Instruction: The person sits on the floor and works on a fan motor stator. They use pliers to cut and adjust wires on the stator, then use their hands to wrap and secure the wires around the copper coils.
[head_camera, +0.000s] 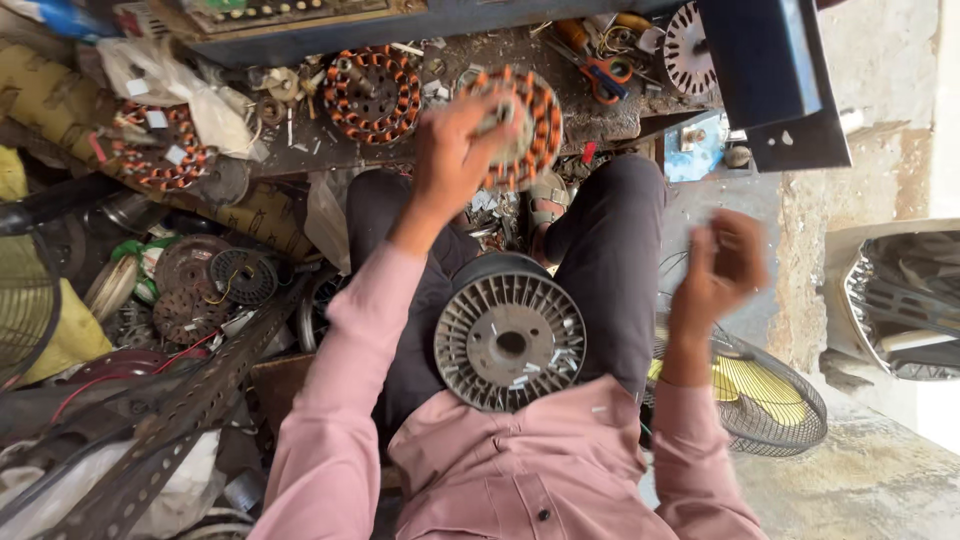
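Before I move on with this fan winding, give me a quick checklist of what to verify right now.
1. Left hand grips the wound stator: ok, fingers wrap its rim.
2. Stator held steady: cannot tell, it is blurred.
3. Right hand holding wire: cannot tell, blurred, no wire visible.
4. Grey finned spool resting on the lap: ok, lying flat between the legs.
5. Scissors on the bench: ok, lying beyond the stator.

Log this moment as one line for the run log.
left hand: holds wound stator over bench | right hand: raised, blurred, contents unclear | spool: on lap | second stator: on bench
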